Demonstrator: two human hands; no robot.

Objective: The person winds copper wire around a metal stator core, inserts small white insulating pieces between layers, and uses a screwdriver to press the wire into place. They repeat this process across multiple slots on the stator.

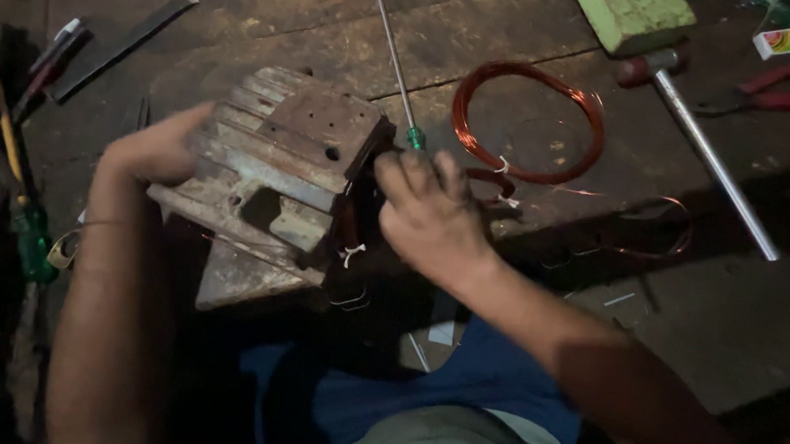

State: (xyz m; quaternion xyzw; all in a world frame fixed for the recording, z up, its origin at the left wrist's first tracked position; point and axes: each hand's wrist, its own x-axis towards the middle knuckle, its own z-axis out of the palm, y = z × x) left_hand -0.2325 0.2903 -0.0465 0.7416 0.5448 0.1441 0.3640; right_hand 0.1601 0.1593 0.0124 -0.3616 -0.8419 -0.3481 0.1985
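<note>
The finned grey motor housing sits left of centre in the frame, tipped over the near edge of the dark wooden bench, above my lap. My left hand presses flat against its left side, fingers spread on the fins and not closed around anything. My right hand is curled at the housing's open right end, where dark copper windings tied with white string show; I cannot tell whether the fingers grip anything there. Just above that hand lies a long screwdriver with a green handle, its shaft running toward the top of the frame. To the right of it, a coil of copper wire rests on the bench. In the upper right stands a pale green rectangular block, with a hammer slanting down from under it, red-handled pliers, and a small white box with a coloured label. A dark flat bar lies in the upper left. Bare bench stays open between the coil and the hammer.
</note>
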